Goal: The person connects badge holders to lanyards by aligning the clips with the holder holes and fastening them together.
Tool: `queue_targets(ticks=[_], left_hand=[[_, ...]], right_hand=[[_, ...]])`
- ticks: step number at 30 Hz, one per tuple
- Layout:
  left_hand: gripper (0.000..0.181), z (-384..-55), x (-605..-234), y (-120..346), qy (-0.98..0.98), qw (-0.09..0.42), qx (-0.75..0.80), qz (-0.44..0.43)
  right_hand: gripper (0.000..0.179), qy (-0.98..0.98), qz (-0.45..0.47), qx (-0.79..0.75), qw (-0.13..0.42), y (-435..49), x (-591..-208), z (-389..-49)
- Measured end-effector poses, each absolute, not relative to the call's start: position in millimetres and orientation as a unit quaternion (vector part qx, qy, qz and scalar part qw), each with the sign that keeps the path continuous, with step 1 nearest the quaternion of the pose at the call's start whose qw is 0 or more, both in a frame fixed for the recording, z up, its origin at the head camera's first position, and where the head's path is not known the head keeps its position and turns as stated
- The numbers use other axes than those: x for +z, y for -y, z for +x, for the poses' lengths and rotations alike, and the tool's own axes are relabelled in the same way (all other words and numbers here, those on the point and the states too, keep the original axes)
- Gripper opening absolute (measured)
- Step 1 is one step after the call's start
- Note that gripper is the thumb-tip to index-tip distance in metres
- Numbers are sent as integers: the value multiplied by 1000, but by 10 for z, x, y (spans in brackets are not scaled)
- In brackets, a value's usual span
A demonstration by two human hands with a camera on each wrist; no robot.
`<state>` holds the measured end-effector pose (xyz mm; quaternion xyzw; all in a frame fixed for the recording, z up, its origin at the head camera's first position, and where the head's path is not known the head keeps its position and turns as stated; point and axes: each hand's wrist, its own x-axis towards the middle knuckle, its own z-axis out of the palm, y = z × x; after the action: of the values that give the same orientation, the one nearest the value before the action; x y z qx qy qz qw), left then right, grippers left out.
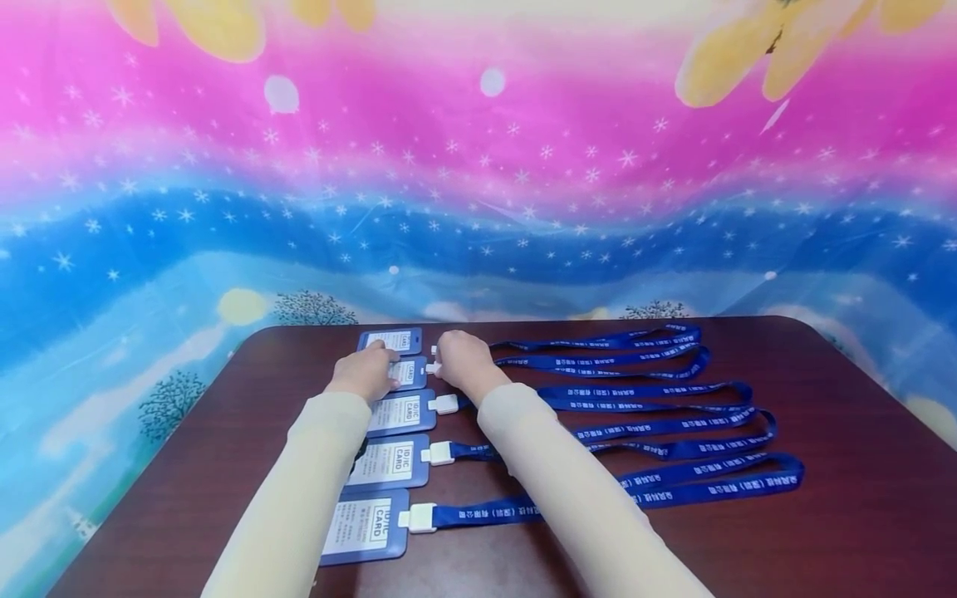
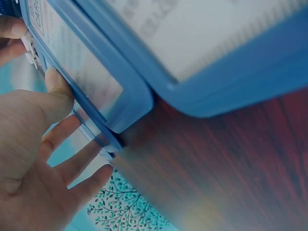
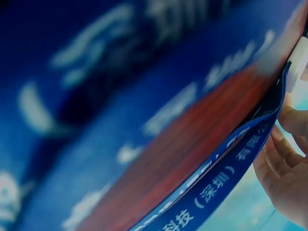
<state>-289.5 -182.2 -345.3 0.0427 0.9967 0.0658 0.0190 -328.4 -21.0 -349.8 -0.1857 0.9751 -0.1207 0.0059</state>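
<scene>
Blue ID card holders lie in a column on the table, each beside a white clip and a blue lanyard with white lettering. My left hand holds the second-farthest card holder, its thumb on the near edge. In the left wrist view, that holder lies against the thumb and the other fingers stretch beyond it. My right hand pinches the white clip at that holder's slotted end. The right wrist view shows the right hand beside a lanyard, its fingers partly cut off.
Nearer card holders and their clips lie below my hands. Looped lanyards stretch to the right, partly under my right forearm. The farthest holder sits just beyond my left hand. A patterned cloth hangs behind the brown table.
</scene>
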Motion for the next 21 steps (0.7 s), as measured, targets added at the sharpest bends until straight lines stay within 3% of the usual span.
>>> queue_targets(ticks=[5, 16, 21], left_hand=[[51, -2878, -3447, 1834, -994, 29, 97, 36], [52, -2887, -3509, 1867, -979, 50, 195, 15], [52, -2884, -3488, 1868, -979, 45, 198, 15]], right_hand=[[20, -976, -191, -107, -12, 247, -3491, -3255], [9, -972, -214, -95, -6, 300, -3493, -3286], [14, -971, -224, -80, -11, 336, -3480, -3301]])
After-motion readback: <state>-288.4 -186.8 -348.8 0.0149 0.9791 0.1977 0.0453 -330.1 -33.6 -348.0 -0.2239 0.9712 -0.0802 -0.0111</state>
